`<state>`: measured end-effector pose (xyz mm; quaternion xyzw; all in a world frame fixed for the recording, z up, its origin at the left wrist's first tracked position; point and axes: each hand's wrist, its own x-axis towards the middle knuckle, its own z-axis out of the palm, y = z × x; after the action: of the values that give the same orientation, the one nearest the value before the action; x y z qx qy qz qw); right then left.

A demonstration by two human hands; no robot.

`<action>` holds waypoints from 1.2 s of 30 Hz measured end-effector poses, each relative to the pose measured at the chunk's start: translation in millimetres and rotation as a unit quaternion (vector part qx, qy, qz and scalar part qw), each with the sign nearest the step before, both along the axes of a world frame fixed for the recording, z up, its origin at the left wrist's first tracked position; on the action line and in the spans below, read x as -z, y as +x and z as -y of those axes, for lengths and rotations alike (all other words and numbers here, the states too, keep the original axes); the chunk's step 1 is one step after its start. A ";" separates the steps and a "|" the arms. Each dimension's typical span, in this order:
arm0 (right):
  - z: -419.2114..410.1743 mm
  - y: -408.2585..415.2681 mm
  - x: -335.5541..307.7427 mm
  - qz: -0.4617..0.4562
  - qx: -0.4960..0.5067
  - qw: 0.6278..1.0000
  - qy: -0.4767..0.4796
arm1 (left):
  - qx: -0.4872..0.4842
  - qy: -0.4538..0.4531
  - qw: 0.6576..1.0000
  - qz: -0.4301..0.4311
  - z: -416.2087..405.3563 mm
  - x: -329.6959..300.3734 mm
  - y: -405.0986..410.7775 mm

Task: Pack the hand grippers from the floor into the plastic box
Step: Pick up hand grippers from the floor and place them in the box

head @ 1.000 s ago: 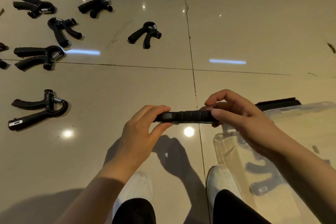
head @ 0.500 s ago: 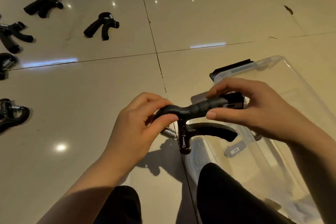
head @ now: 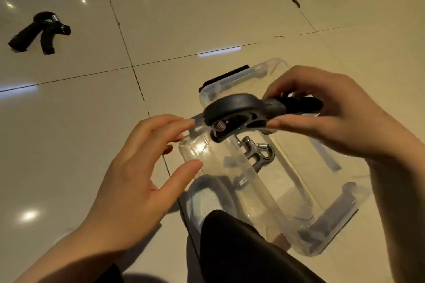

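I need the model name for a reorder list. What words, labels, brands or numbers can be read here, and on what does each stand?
No text can be read.
Small white label on a black hand gripper inside the clear plastic box: too small and blurred.
Black hand gripper held in the right hand: no visible print.

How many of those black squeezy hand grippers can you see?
3: one black hand gripper in the right hand; another on the floor, far left; a third inside the clear plastic box. More may be out of view.
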<state>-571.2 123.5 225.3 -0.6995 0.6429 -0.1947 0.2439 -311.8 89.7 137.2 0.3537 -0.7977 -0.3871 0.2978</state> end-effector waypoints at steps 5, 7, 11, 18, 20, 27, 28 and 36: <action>-17.5 -37.8 -7.6 -0.067 0.071 0.994 0.059 | 0.101 -0.102 0.983 0.112 5.9 1.6 -15.0; -21.6 -47.2 4.3 -0.124 0.072 0.983 0.116 | 0.157 -0.158 0.961 0.166 12.6 4.8 -24.5; -29.8 -62.9 45.4 -0.214 0.006 0.950 0.228 | 0.219 -0.200 0.913 0.280 14.3 25.6 -42.1; -42.7 -82.5 116.6 -0.267 -0.100 0.882 0.375 | 0.253 -0.213 0.887 0.321 14.8 40.6 -43.0; -47.6 -86.6 130.8 -0.274 -0.118 0.871 0.390 | 0.256 -0.204 0.887 0.324 13.4 40.8 -43.5; -59.3 -96.6 165.9 -0.240 -0.087 0.859 0.443 | 0.259 -0.173 0.899 0.308 8.6 46.2 -45.5; -60.0 -97.5 168.5 -0.233 -0.083 0.855 0.456 | 0.261 -0.172 0.899 0.308 9.0 46.4 -45.6; -59.1 -86.7 176.3 -0.287 -0.124 0.840 0.444 | 0.256 -0.157 0.910 0.288 6.3 49.0 -45.5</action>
<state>-657.9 182.6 49.0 -0.6147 0.6098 0.3524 0.3551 -357.3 83.4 88.2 0.1822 -0.9624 -0.2015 -0.0021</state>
